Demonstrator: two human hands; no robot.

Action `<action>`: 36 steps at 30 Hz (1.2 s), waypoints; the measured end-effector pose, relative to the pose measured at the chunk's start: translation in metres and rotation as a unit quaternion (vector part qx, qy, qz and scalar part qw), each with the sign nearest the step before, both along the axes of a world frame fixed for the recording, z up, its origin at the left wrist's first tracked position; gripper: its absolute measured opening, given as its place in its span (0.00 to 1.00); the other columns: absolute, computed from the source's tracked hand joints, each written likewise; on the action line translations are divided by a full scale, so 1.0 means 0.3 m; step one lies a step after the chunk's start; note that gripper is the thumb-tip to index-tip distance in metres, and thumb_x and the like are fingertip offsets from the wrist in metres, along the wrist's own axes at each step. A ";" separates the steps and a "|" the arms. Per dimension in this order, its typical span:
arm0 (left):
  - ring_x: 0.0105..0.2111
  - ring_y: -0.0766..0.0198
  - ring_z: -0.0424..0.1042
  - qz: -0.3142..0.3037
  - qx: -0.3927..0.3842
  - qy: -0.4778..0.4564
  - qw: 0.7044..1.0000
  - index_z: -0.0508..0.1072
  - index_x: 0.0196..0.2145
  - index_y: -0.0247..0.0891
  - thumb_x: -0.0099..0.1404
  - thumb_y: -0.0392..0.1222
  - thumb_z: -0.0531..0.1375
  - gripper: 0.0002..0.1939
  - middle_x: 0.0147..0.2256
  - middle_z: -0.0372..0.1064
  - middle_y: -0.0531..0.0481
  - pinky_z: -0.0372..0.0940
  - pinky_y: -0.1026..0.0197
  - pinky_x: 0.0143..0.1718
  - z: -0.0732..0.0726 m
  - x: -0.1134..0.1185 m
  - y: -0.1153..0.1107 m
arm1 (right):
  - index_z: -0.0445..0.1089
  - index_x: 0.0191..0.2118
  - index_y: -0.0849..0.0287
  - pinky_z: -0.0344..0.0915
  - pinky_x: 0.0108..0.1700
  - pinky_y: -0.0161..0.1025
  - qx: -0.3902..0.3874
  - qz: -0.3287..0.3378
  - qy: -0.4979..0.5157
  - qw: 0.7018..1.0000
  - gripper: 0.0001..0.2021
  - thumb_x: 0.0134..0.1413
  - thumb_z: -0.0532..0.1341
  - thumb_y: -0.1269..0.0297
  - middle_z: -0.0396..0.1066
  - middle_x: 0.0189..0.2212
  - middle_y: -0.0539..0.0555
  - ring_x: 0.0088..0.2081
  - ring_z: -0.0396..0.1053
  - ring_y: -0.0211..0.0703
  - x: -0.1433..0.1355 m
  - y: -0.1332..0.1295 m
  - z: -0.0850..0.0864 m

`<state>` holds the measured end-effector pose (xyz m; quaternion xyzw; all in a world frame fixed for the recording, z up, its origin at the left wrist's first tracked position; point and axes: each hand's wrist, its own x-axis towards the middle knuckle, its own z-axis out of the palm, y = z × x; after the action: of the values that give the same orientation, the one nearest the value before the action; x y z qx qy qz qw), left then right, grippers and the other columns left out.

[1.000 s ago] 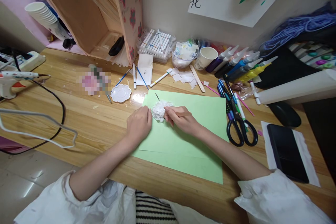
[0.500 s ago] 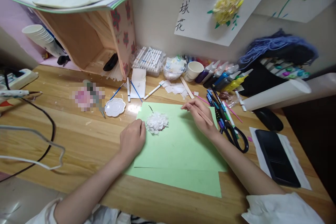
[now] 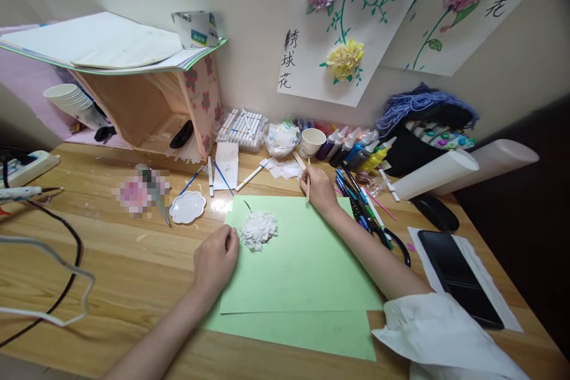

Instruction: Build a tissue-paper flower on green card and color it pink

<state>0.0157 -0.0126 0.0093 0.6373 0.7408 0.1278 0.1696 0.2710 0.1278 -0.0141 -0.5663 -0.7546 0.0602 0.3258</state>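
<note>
My right hand [image 3: 320, 191] is closed around a slim wooden craft stick [image 3: 308, 190], just past the far edge of the green paper [image 3: 307, 267] and close to several white paper scraps [image 3: 285, 168]. On the sheet's left part lies a ruffled white paper flower [image 3: 258, 230], with a short dark stem line [image 3: 247, 206] drawn above it. My left hand [image 3: 216, 258] rests as a loose fist on the paper's left edge, beside the flower, and nothing shows in its curled fingers. A second green sheet [image 3: 289, 332] sticks out underneath.
A marker box [image 3: 243, 130], a bowl [image 3: 282, 139], a paper cup [image 3: 312, 142] and paint bottles [image 3: 356, 148] line the back. Pens and black scissors [image 3: 403, 249] lie right of the paper, near a phone [image 3: 458, 279]. A white palette [image 3: 187, 208] and cables [image 3: 78, 249] are left.
My right hand has reached farther back, off the paper toward the white scraps, and the stick now stands more upright. The view has tilted upward. My left hand stays beside the flower.
</note>
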 end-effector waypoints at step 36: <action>0.32 0.63 0.67 -0.019 0.054 -0.183 0.981 0.69 0.33 0.40 0.68 0.47 0.47 0.14 0.32 0.70 0.51 0.57 0.63 0.32 0.096 0.011 -0.020 | 0.57 0.28 0.59 0.61 0.31 0.34 -0.421 0.206 0.407 0.784 0.14 0.44 0.66 0.66 0.70 0.27 0.51 0.28 0.66 0.35 0.009 -0.235 0.269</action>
<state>0.0189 -0.0185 0.0382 0.6256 0.6766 0.2791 0.2699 0.2735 0.0572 0.0666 -0.4017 -0.5501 0.6625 0.3117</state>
